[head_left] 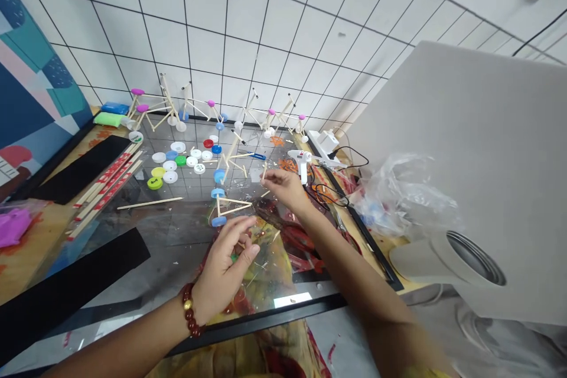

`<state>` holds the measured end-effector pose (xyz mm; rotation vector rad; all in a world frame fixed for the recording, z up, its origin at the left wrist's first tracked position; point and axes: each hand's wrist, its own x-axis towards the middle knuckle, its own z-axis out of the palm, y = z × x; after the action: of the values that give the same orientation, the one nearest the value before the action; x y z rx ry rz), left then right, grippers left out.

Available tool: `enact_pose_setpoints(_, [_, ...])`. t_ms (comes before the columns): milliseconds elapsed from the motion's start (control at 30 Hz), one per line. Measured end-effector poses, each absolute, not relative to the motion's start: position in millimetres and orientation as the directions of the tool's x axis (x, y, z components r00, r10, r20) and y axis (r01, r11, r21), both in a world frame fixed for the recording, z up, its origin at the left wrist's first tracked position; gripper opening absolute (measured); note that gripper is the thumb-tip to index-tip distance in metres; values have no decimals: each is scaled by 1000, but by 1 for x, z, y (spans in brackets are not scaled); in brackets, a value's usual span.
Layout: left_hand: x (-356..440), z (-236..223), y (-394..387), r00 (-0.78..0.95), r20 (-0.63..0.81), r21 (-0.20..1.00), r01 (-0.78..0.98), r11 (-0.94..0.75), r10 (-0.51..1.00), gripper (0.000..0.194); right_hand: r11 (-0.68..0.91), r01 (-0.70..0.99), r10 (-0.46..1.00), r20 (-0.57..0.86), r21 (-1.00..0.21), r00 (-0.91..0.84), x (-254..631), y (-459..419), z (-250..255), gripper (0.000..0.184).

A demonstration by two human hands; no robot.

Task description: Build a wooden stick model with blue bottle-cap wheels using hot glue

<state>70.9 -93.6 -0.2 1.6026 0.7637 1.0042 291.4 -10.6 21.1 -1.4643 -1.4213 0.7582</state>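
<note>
Head camera view, which I am watching from a distance, looks down at a sheet of glass (172, 254) laid over a craft bench. The person's left hand (224, 269), with a red bead bracelet (189, 310) on the wrist, hovers near the front of the glass, its fingers (248, 253) curled and loosely apart. I cannot tell whether they hold anything. The right hand (287, 188) is higher up the glass, with thumb and forefinger pinched together on a short wooden stick (264, 172).

Between the two hands, just above the left fingertips, a stick frame (230, 204) lies on the glass, built from thin wooden sticks with blue bottle caps (218, 221) along one side. It touches neither hand as far as I can see.

Beyond it, white, blue, red, green and yellow bottle caps (169, 165) lie scattered, and several finished stick models (153, 109) with pink and white caps stand in a row against the tiled wall (234, 23). A white hot glue gun (300, 160) lies just past the right hand. Long wooden sticks (106, 192) lie bundled on the left, and a clear plastic bag (401, 195) is bunched on the right.
</note>
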Motion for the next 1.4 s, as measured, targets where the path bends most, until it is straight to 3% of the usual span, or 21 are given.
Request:
enact_pose_setpoints(100, [71, -4, -93, 483, 212, 967, 19, -252, 850, 34, 1, 411, 975, 92, -912, 201, 310, 25, 9, 23])
enact_pose_setpoints(300, [71, -5, -89, 468, 182, 971, 54, -234, 865, 30, -26, 390, 991, 26, -920, 128, 312, 51, -5, 22])
enact_pose_setpoints(633, [72, -8, -89, 486, 194, 967, 54, -251, 852, 31, -10, 385, 990, 44, -923, 131, 307, 70, -10, 16])
enact_pose_setpoints(800, [69, 0, -87, 479, 239, 954, 47, -297, 845, 27, 13, 338, 986, 68, -941, 150, 300, 44, 20, 19])
enact_pose_setpoints(867, [67, 5, -85, 413, 243, 959, 36, -282, 878, 25, 56, 249, 995, 73, -967, 63, 289, 10, 38, 22])
enact_pose_setpoints(967, [65, 12, -79, 306, 173, 984, -12, -178, 936, 31, -18, 152, 990, -39, -988, -138, 263, -50, 53, 30])
enact_pose_setpoints(1100, [67, 16, -74, 334, 55, 994, -107, -20, 941, 28, 26, 202, 962, -30, -979, -271, 237, -107, 45, 30])
enact_pose_setpoints(1200, [69, 20, -74, 372, -75, 957, -234, 172, 925, 35, 127, 506, 989, 72, -853, -127, 252, -129, 38, 19])
enact_pose_setpoints(1300, [70, 25, -74, 401, -140, 904, -321, 282, 905, 40, 55, 865, 978, 203, -499, 55, 288, -145, 34, 17])
enact_pose_setpoints(1400, [70, 24, -73, 447, -151, 881, -343, 325, 882, 40, 9, 962, 998, 63, -274, 9, 313, -152, 32, 17])
